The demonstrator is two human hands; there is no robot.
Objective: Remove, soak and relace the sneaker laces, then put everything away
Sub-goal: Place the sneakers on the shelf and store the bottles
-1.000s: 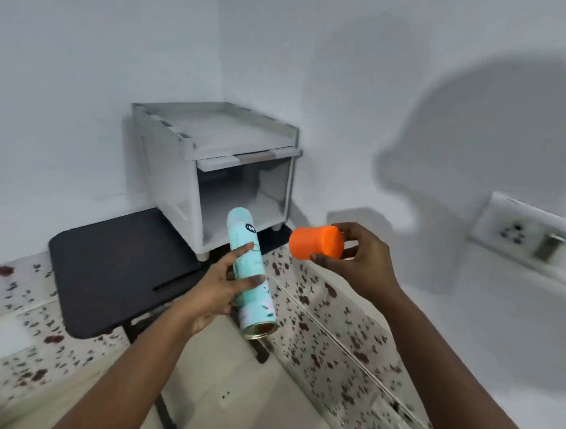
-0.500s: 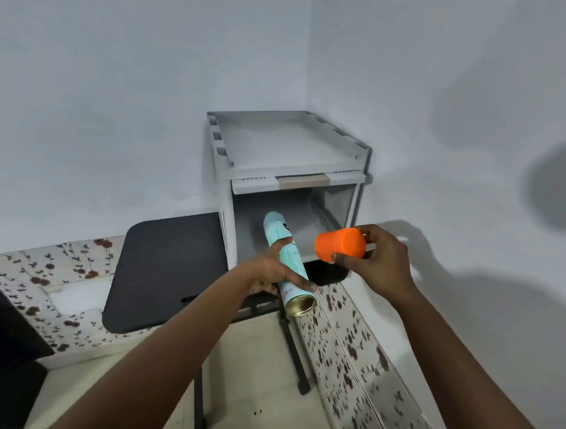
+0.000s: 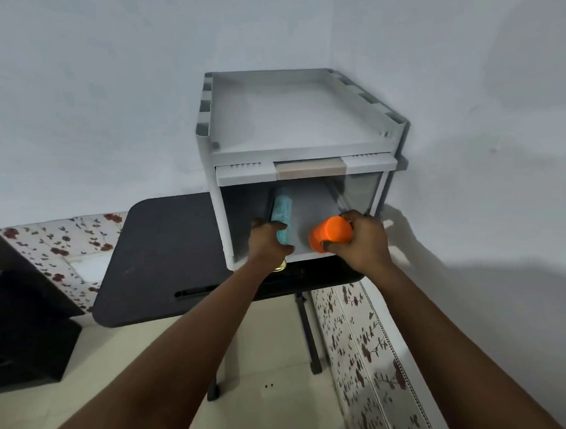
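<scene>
left hand (image 3: pixel 267 241) clamped on teal spray can (image 3: pixel 283 216), its top end inside the grey storage box (image 3: pixel 304 147) opening. right hand (image 3: pixel 358 240) grips orange cap (image 3: pixel 329 234) at the box mouth, above black worktop (image 3: pixel 165 253).

Both arms fwd, left grip (image 3: pixel 266 240), right grip (image 3: pixel 358 240) curled

Two bare forearms, bare hands (image 3: pixel 267 244), no sleeves, rings or watch
</scene>
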